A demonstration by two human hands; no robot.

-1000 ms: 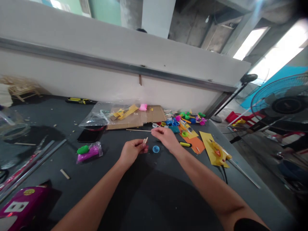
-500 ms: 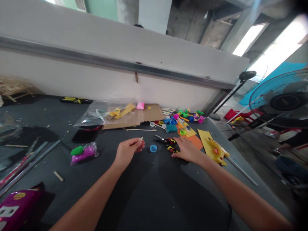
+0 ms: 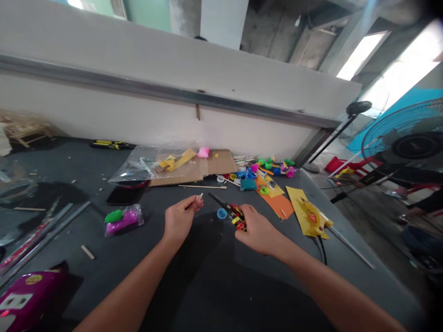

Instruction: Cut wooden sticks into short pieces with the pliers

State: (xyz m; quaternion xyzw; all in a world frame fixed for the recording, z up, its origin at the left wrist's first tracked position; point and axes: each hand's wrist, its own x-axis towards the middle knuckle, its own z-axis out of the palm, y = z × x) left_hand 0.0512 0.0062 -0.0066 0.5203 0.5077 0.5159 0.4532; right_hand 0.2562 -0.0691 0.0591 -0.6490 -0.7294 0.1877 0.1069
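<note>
Dark counter (image 3: 221, 286) against a white wall (image 3: 104, 106). At its middle, the left hand (image 3: 178, 220) pinches a short stick (image 3: 199, 198). The right hand (image 3: 258, 233) closes on cutters (image 3: 235, 215) beside a blue cap (image 3: 222, 213). Seat both handles firmly; keep the stick's tip exposed.

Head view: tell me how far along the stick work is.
Done: left hand pinches a short wooden stick piece, raised off the table. In hand: right hand grips the cutters, blades pointing toward that piece but apart from it. Left: a long stick lies whole by the cardboard.
</note>
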